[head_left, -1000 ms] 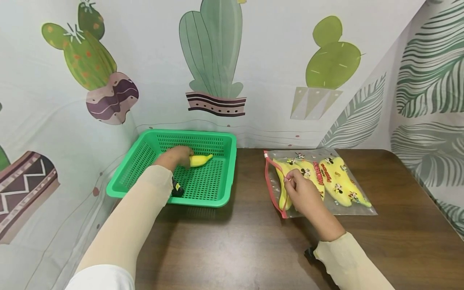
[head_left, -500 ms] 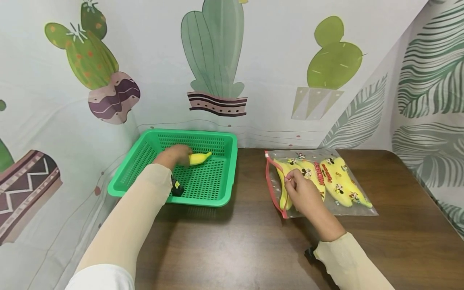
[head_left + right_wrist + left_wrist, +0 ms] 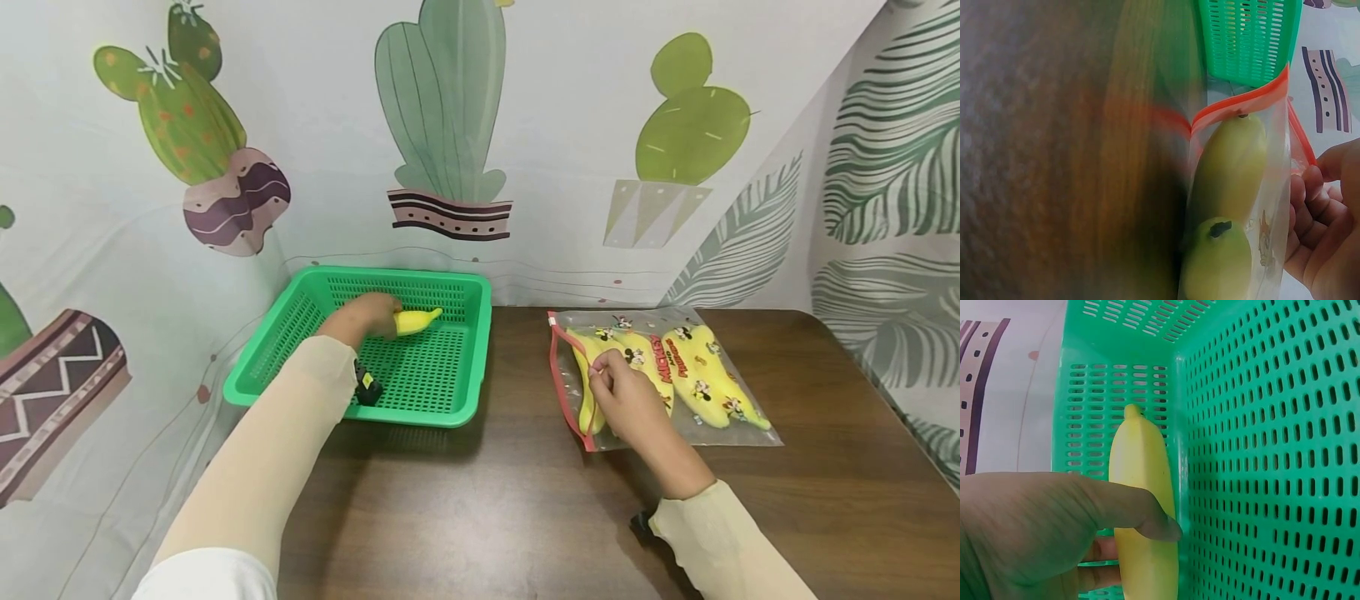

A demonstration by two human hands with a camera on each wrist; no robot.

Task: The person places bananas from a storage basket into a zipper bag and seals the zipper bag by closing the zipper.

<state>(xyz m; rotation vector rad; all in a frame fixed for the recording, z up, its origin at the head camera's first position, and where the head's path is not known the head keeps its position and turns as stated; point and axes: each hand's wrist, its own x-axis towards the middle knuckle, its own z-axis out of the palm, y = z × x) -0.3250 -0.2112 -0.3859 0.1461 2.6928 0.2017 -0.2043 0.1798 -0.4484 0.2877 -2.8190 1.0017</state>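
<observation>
While the left hand (image 3: 1041, 531) pinches the banana (image 3: 1144, 456), the right hand (image 3: 1329, 231), its fingers pinching, I think, the red-edged bag (image 3: 667, 362), had best hold the mouth wide.

The clear bag (image 3: 652, 320) bears red lettering (image 3: 662, 359): "MICKEY" and "FRIENDS", with a small word, probably "AND", between.

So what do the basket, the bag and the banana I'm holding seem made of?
Basket: likely moulded plastic, slightly glossy, with regular slots.
Bag: probably thin plastic film, shiny and see-through.
Banana: smooth, even yellow, perhaps foam or plastic; the look can't settle which.
</observation>
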